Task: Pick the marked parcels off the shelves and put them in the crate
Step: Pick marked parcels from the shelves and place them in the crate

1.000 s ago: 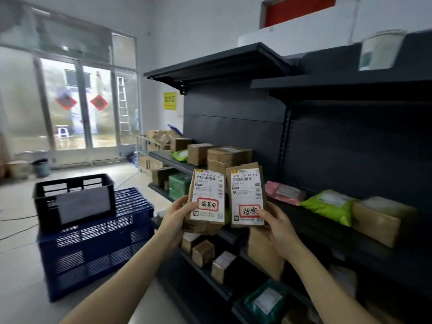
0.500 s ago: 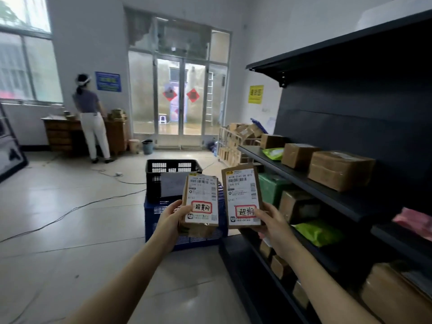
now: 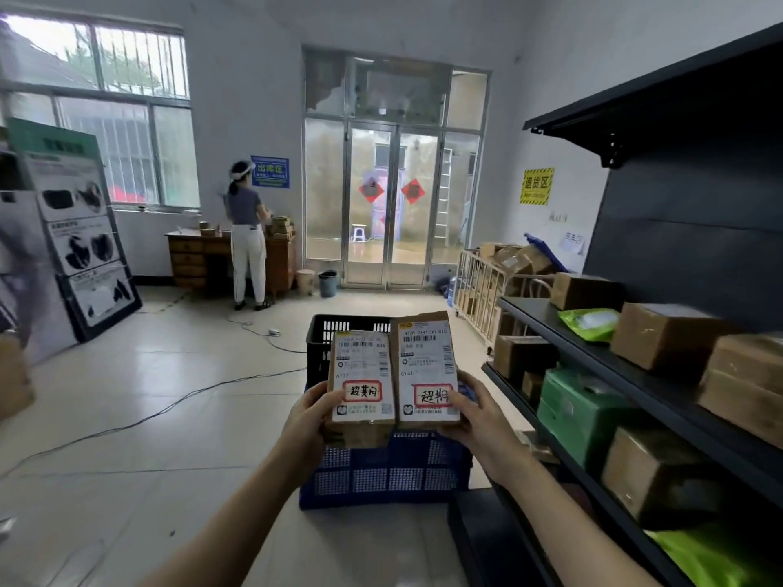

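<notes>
Cardboard parcels side by side: left hand (image 3: 311, 421) grips one parcel (image 3: 361, 385), right hand (image 3: 481, 421) the other parcel (image 3: 425, 370), black crate (image 3: 322, 341) at twelve o'clock behind them.

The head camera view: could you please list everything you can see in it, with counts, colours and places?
Marked parcels: two, brown with white labels and red-framed marks, held side by side above the crates.
Black crate: one, stacked on the blue one, behind the parcels.
Blue crate: one, on the floor beside the shelving.
Shelving: one dark unit, right.
Shelf parcels: several brown boxes, plus green packages.
Cart: one, pale, full of boxes, by the door.
Desk: one, brown, under the window.
Other person: one, standing at the desk, back turned.
Bins: two, by the door.
Cables: across the floor.
Left hand: grip on the left parcel.
Right hand: grip on the right parcel.
</notes>
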Available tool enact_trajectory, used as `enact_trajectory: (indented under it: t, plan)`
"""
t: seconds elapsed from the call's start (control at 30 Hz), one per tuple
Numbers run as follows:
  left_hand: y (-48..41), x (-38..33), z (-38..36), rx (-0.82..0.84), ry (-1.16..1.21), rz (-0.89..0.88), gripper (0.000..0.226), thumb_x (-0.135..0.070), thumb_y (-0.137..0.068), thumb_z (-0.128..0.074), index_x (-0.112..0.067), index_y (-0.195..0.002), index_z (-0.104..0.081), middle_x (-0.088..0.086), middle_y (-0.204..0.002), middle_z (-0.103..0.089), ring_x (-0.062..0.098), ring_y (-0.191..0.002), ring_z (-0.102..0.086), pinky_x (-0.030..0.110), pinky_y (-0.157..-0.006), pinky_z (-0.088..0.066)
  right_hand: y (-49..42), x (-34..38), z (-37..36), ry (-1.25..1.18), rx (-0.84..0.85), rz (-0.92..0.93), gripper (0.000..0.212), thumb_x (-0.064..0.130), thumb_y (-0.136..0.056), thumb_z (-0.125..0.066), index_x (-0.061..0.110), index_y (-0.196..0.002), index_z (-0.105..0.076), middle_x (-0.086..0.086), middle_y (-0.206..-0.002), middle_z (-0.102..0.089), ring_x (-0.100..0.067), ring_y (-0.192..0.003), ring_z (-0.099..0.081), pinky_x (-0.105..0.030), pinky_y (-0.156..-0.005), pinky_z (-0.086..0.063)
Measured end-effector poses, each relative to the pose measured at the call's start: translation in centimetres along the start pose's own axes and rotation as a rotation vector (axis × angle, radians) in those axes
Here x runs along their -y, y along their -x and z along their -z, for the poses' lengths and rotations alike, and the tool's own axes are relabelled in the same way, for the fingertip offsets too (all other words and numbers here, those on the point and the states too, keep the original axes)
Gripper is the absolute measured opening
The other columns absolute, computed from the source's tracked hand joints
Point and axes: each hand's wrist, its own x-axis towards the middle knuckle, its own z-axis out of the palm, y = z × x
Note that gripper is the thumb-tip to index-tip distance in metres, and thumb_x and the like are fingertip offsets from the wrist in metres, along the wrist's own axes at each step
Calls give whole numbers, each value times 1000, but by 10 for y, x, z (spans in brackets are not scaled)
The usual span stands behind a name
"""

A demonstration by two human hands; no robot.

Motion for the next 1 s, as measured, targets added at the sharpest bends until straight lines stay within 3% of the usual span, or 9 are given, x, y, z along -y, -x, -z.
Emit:
enact_trajectory:
  t: [0.33,0.47,0.77,0.87,1.0]
  plan:
    - [-135,-2,7,27,6,10,53,-16,-81,-65,-11,-130,-44,16,-109,-66,22,-84,-73,29,-62,-59,-151,-5,21,73,67,-6,30,16,-93,-52,31,-119,-50,-10,-109,-68,-25,-98,-68,-41,-87,-55]
    - [-201,6,21,9,15,33,46,-10,-86,-57,-10,-131,-44,16,-109,-66,21,-82,-73,29,-61,-58,-216,-20,23,142,54,-7,31,20,-93,-54,34,-120,-49,-9,-107,-68,-23,-96,-68,-36,-80,-56]
    - [-384,7,78,13,1,85,54,-18,-81,-64,-10,-131,-45,17,-114,-65,27,-94,-70,30,-65,-59,-392,-48,4,177,3,-13,25,20,-93,-54,26,-117,-54,-11,-105,-67,-22,-93,-68,-27,-68,-56]
    - [-445,10,94,7,2,102,69,-24,-74,-75,-9,-133,-43,20,-119,-63,35,-104,-65,42,-79,-58,-446,-56,1,177,-21,-14,23,20,-92,-54,26,-115,-56,-10,-104,-69,-22,-92,-68,-25,-65,-54]
    - [-508,21,107,-18,-7,151,77,-26,-68,-79,-12,-134,-42,18,-120,-63,36,-109,-63,55,-98,-47,-511,-69,4,150,-50,-47,19,17,-92,-54,26,-109,-57,-12,-105,-68,-23,-92,-68,-26,-64,-55]
